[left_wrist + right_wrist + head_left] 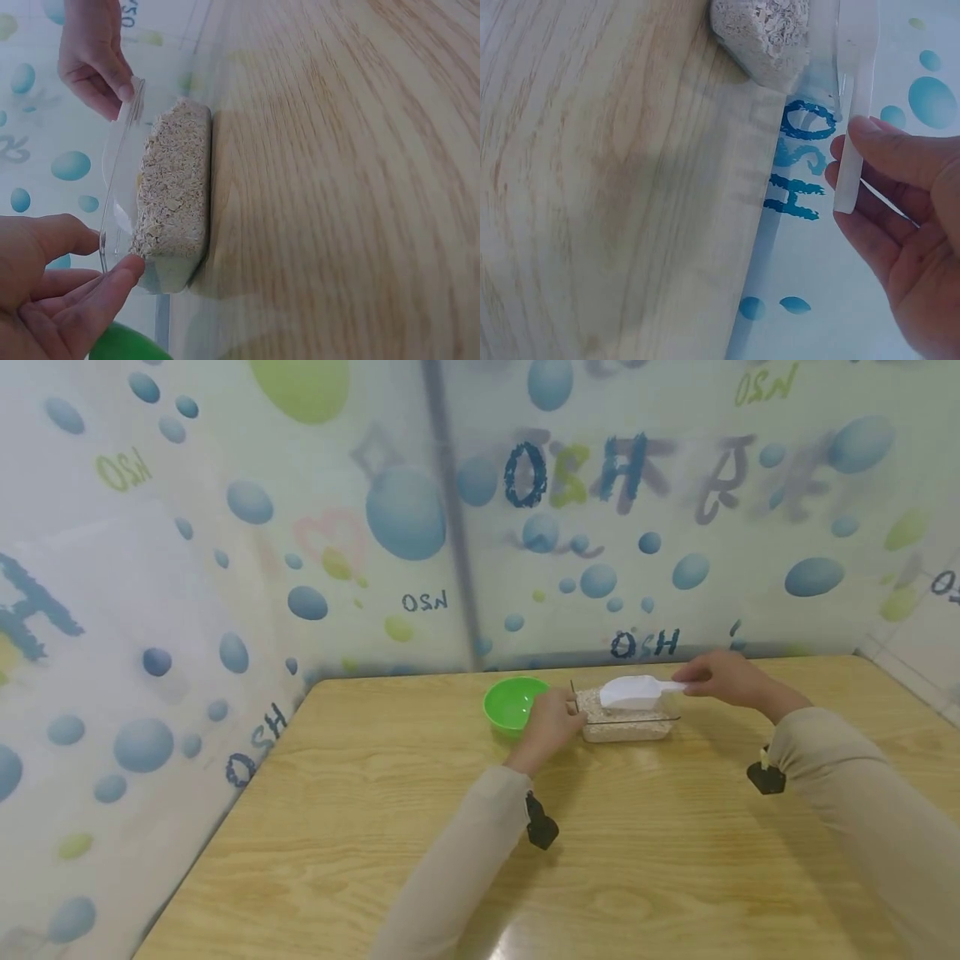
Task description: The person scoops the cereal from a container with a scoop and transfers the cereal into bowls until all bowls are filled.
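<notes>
A clear rectangular container [628,734] of oat flakes [176,180] stands on the wooden table. My left hand [551,724] pinches its left end at the rim, thumb on the near side in the left wrist view. A white scoop [630,692] lies over the container's opening, its bowl above the flakes. My right hand [723,679] grips the scoop's handle [850,176] between thumb and fingers, at the container's right end. Just left of the container sits a green bowl [510,705], partly hidden behind my left hand; its inside shows no contents.
The wooden table [360,802] reaches back to a wall [405,635] printed with bubbles and letters. Another wall [150,585] runs along the table's left side. A dark wrist mount [542,822] hangs below my left sleeve, another [766,778] below the right one.
</notes>
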Available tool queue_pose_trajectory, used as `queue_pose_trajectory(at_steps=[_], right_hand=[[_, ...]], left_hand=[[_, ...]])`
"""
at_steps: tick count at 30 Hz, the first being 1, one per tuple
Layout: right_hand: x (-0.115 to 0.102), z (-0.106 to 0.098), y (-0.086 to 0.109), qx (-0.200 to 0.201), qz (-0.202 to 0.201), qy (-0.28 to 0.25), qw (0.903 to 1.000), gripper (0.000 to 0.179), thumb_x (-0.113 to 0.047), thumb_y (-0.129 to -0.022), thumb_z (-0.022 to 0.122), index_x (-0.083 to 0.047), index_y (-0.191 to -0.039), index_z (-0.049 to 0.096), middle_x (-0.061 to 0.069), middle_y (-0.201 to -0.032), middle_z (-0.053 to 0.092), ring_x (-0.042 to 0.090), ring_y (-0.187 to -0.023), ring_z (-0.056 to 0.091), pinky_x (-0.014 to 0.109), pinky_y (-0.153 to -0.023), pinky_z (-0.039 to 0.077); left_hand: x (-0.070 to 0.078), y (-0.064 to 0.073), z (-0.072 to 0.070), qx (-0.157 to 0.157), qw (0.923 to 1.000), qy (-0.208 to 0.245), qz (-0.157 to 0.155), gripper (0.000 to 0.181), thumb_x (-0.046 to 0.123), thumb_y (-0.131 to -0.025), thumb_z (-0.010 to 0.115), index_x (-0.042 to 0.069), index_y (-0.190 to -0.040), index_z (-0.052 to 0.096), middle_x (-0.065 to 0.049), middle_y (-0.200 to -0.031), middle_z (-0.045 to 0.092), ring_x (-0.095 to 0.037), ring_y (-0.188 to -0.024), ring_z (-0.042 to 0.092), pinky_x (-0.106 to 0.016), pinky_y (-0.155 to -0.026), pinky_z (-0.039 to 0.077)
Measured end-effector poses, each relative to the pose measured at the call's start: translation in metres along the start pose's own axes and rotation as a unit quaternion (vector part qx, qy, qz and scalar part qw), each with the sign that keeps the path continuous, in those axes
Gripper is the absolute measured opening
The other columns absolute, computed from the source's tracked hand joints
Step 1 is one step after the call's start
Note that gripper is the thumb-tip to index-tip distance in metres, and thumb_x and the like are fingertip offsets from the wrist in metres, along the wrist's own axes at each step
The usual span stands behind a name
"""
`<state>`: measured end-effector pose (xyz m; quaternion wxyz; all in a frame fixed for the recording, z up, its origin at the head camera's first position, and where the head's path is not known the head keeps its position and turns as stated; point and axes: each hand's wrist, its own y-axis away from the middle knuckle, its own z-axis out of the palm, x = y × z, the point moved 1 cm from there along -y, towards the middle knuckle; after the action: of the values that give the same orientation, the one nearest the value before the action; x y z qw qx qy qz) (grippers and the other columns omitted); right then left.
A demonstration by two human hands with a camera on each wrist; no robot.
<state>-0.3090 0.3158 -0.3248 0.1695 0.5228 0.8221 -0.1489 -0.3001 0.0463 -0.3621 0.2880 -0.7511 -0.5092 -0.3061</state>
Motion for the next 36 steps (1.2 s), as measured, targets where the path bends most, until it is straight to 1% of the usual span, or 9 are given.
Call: queue_pose_trajectory(at_steps=[2,4,7,9,11,15,19,28,36], right_hand=[[-0.002,-0.003,0.000,0.000,-0.001,0.008,1.0000,0.024,-0.003,-0.086,0.060,0.009,-0.106,0.063,0.024,-0.102,0.063,0.040,-0.095,0.057,0.050,-0.077,0.047],[-0.003,-0.006,0.000,-0.004,-0.002,0.018,0.9998,0.022,-0.003,-0.086,0.060,0.009,-0.104,0.064,0.023,-0.099,0.064,0.040,-0.093,0.058,0.049,-0.076,0.047],[-0.006,-0.014,-0.001,-0.006,-0.004,0.032,0.9995,0.019,0.001,-0.084,0.061,0.010,-0.101,0.064,0.023,-0.095,0.064,0.039,-0.089,0.059,0.049,-0.074,0.048],[-0.008,-0.021,-0.001,-0.003,-0.006,0.049,0.9988,0.018,0.001,-0.083,0.061,0.010,-0.099,0.065,0.022,-0.094,0.065,0.038,-0.088,0.059,0.049,-0.074,0.048],[-0.011,-0.027,-0.002,0.003,-0.010,0.067,0.9977,0.017,0.003,-0.082,0.062,0.009,-0.097,0.066,0.021,-0.092,0.065,0.037,-0.087,0.059,0.050,-0.074,0.048],[-0.014,-0.039,-0.005,0.000,-0.028,0.098,0.9948,0.015,0.006,-0.078,0.064,0.009,-0.092,0.066,0.020,-0.089,0.065,0.036,-0.083,0.060,0.049,-0.073,0.048],[-0.019,-0.047,-0.010,-0.013,-0.034,0.101,0.9942,0.015,0.008,-0.077,0.064,0.008,-0.091,0.067,0.018,-0.088,0.066,0.034,-0.083,0.061,0.048,-0.074,0.048],[-0.030,-0.056,-0.017,-0.033,-0.037,0.120,0.9915,0.014,0.010,-0.075,0.065,0.006,-0.088,0.067,0.013,-0.084,0.065,0.029,-0.078,0.060,0.046,-0.070,0.049],[-0.040,-0.060,-0.021,-0.049,-0.012,0.123,0.9911,0.015,0.012,-0.075,0.064,0.003,-0.087,0.069,0.012,-0.083,0.065,0.026,-0.077,0.059,0.048,-0.072,0.049]], left_hand=[[0.001,0.001,-0.001,-0.004,1.0000,-0.002,-0.002,0.014,0.003,-0.083,0.059,0.005,-0.070,0.053,0.004,-0.045,0.036,-0.006,-0.037,0.032,-0.018,-0.036,0.026],[0.001,0.001,-0.001,-0.009,0.9999,-0.007,-0.003,0.006,0.004,-0.084,0.059,0.001,-0.079,0.060,0.004,-0.044,0.036,-0.006,-0.037,0.032,-0.017,-0.036,0.026],[0.000,0.001,-0.001,-0.012,0.9997,-0.020,0.000,0.012,0.005,-0.084,0.059,-0.004,-0.090,0.064,0.005,-0.044,0.035,-0.006,-0.037,0.031,-0.017,-0.037,0.027],[0.000,0.000,-0.001,-0.011,0.9995,-0.028,0.004,0.011,0.005,-0.084,0.059,-0.004,-0.088,0.063,0.005,-0.044,0.034,-0.005,-0.038,0.030,-0.017,-0.038,0.027],[0.000,0.000,-0.001,-0.009,0.9995,-0.031,0.002,0.010,0.005,-0.083,0.059,-0.002,-0.076,0.059,0.005,-0.045,0.033,-0.005,-0.038,0.031,-0.017,-0.038,0.026],[0.000,0.000,-0.001,-0.005,0.9995,-0.030,-0.002,0.023,0.004,-0.083,0.059,0.007,-0.064,0.046,0.005,-0.045,0.033,-0.005,-0.039,0.031,-0.017,-0.038,0.026],[-0.001,0.001,-0.001,-0.003,0.9993,-0.036,-0.004,0.028,0.005,-0.083,0.058,0.011,-0.061,0.042,0.005,-0.046,0.033,-0.006,-0.039,0.031,-0.018,-0.038,0.025],[0.000,0.002,-0.003,-0.006,0.9994,-0.033,0.006,0.031,0.003,-0.083,0.057,0.009,-0.060,0.036,0.004,-0.046,0.030,-0.007,-0.040,0.029,-0.018,-0.040,0.025],[0.001,0.002,-0.001,-0.003,0.9994,-0.034,0.007,0.036,0.004,-0.083,0.058,0.011,-0.058,0.033,0.004,-0.048,0.029,-0.007,-0.041,0.028,-0.018,-0.041,0.025]])
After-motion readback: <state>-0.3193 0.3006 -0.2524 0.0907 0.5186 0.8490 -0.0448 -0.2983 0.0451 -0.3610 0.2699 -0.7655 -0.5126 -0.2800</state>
